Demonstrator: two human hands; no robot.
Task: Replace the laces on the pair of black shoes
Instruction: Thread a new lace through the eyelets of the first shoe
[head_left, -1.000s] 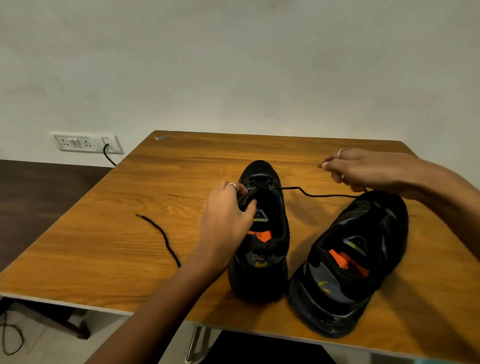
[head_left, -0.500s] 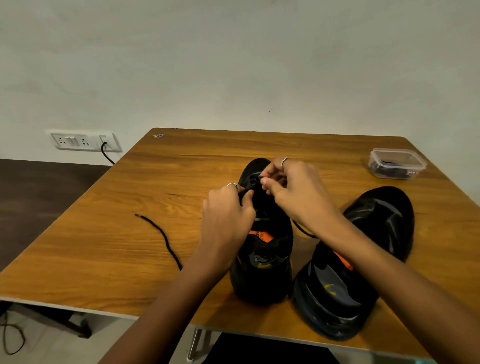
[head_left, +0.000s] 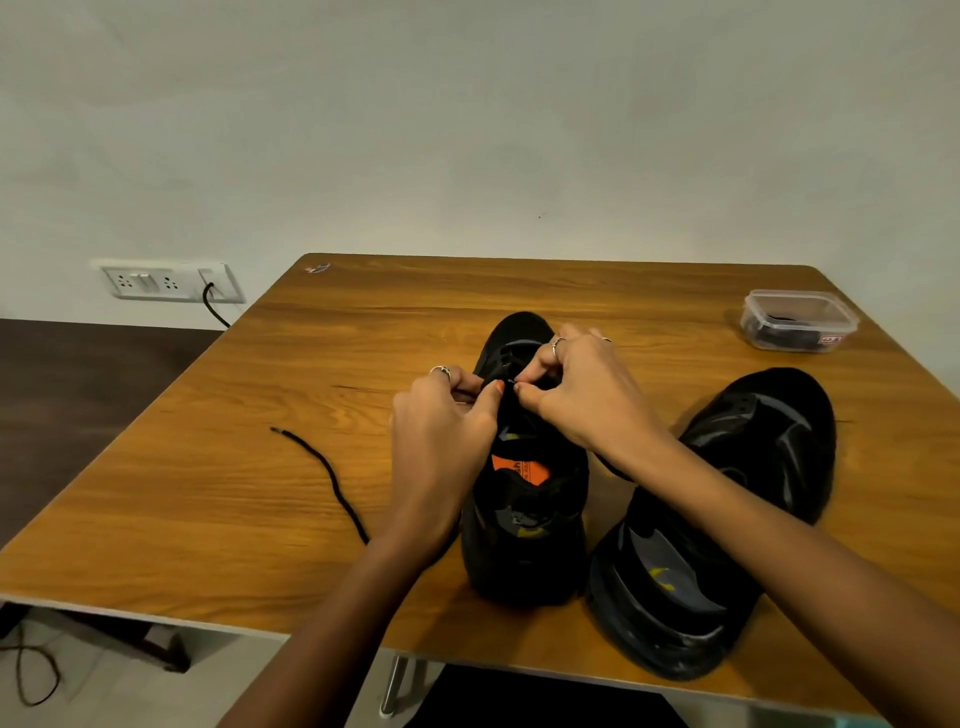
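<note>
A wall socket (head_left: 171, 283) with a dark cable plugged into it is being seen at the far left, beyond the edge of the wooden table (head_left: 218, 467). A loose black lace (head_left: 332, 480) is lying on the tabletop left of the shoes, its tipped end pointing away and its near end passing out of sight under the left forearm. The left hand (head_left: 441, 447) is being held over the left side of the upright shoe (head_left: 524, 525), its thumb and curled fingers pinching the shoe's upper edge near the eyelets. This shoe is black, its toe pointing away, with an orange label being shown on the insole and a small yellow mark at the heel. The right hand (head_left: 582, 395) is being held against the same shoe from the other side, thumb and forefinger pinching a thin lace tip just beside the left thumb. A dark strand is trailing below the right wrist. The second shoe (head_left: 727, 509) is lying tilted on its side just right of the first, black with grey panels. A lidded clear plastic box (head_left: 800, 319) holding something dark is sitting near the far right corner.
</note>
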